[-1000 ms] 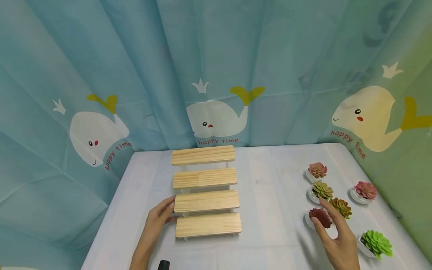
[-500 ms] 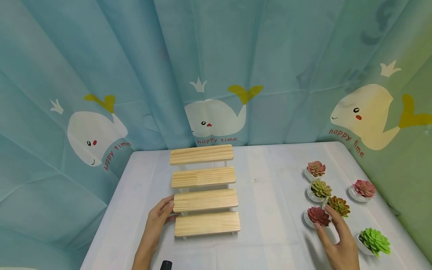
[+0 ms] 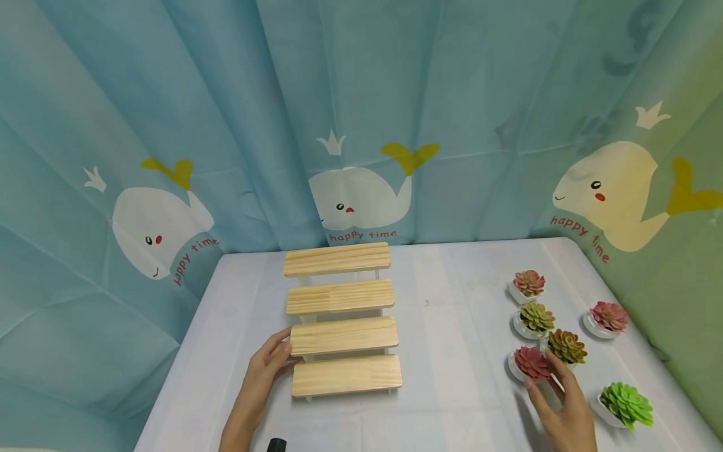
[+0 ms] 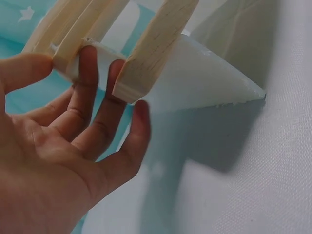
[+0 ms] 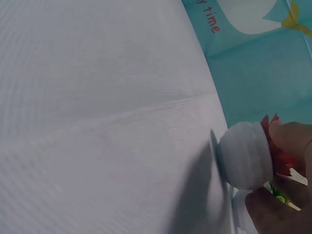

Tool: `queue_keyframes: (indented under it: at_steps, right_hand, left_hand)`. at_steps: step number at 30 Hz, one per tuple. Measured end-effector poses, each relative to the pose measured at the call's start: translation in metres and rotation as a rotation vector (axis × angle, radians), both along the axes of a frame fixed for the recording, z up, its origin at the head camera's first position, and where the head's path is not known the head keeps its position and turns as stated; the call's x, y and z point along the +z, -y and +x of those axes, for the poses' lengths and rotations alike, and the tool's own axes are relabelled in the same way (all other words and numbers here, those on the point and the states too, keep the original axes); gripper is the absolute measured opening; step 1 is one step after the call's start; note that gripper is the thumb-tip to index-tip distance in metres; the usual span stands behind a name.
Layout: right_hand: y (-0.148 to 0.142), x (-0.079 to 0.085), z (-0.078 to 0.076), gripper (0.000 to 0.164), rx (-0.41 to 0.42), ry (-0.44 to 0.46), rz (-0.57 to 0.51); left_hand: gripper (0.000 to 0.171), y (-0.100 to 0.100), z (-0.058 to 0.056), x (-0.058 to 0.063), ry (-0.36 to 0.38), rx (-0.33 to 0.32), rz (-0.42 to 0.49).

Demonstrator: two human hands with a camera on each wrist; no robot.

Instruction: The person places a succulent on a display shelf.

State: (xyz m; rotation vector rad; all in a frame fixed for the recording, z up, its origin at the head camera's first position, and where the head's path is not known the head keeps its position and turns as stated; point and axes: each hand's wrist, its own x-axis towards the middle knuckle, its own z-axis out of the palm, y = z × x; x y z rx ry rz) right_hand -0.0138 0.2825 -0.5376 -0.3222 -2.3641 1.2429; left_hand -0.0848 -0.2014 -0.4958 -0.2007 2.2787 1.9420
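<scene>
A stepped display stand (image 3: 346, 336) with several pale wooden boards on white supports stands left of centre. My left hand (image 3: 264, 367) grips its left end; in the left wrist view the thumb (image 4: 36, 66) lies against one board and the fingertips touch the boards' ends. On the right, my right hand (image 3: 565, 402) holds a dark red potted succulent (image 3: 531, 363) between thumb and fingers. The right wrist view shows its round white pot (image 5: 246, 156), with the thumb on the red leaves and fingers along the pot's side. Part of the plant is hidden behind the hand.
Close around are a brown-green succulent (image 3: 567, 346), an olive one (image 3: 536, 317) and a pink one (image 3: 529, 284). Farther right stand another pink one (image 3: 609, 317) and a bright green one (image 3: 627, 405). A whale-print curtain (image 3: 474, 125) borders the white table (image 3: 452, 376).
The right thumb and fingers have closed in on the dark red succulent, which they now hold. The left hand stays at the stand's left end. The view has shifted slightly.
</scene>
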Motion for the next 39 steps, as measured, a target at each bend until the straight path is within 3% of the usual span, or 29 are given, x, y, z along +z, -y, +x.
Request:
queue_keyframes:
  at_steps: [5, 9, 15, 21, 28, 32, 39]
  right_hand:
    - [-0.0009, -0.0051, 0.0000, 0.071, -0.010, -0.020, 0.021]
    - [0.0003, -0.0072, -0.0012, 0.072, -0.027, 0.016, 0.033]
    - [0.0003, -0.0066, -0.0025, 0.076, -0.046, 0.115, -0.001]
    - [-0.0026, -0.0056, -0.0024, 0.081, -0.067, 0.251, -0.016]
    - [0.0007, -0.0072, -0.0053, 0.082, -0.110, 0.192, -0.019]
    - [0.0014, -0.0071, -0.0067, 0.082, -0.150, 0.208, -0.049]
    - [0.0058, -0.0078, -0.0086, 0.082, -0.138, 0.177, -0.069]
  left_hand:
    - [0.051, 0.0005, 0.0022, 0.0011, 0.016, -0.019, 0.007]
    - [0.049, 0.0000, 0.0016, 0.0026, 0.046, -0.016, 0.018]
    - [0.045, -0.0002, 0.0006, 0.0037, 0.087, -0.003, 0.076]
    - [0.046, -0.0001, 0.0025, 0.0041, 0.107, 0.000, 0.077]
    - [0.044, -0.0007, 0.0032, 0.0038, 0.101, -0.008, 0.106]
    - [0.042, -0.0012, 0.0014, 0.0039, 0.098, -0.015, 0.123]
    - [0.043, -0.0001, 0.0010, 0.0074, 0.097, -0.019, 0.115]
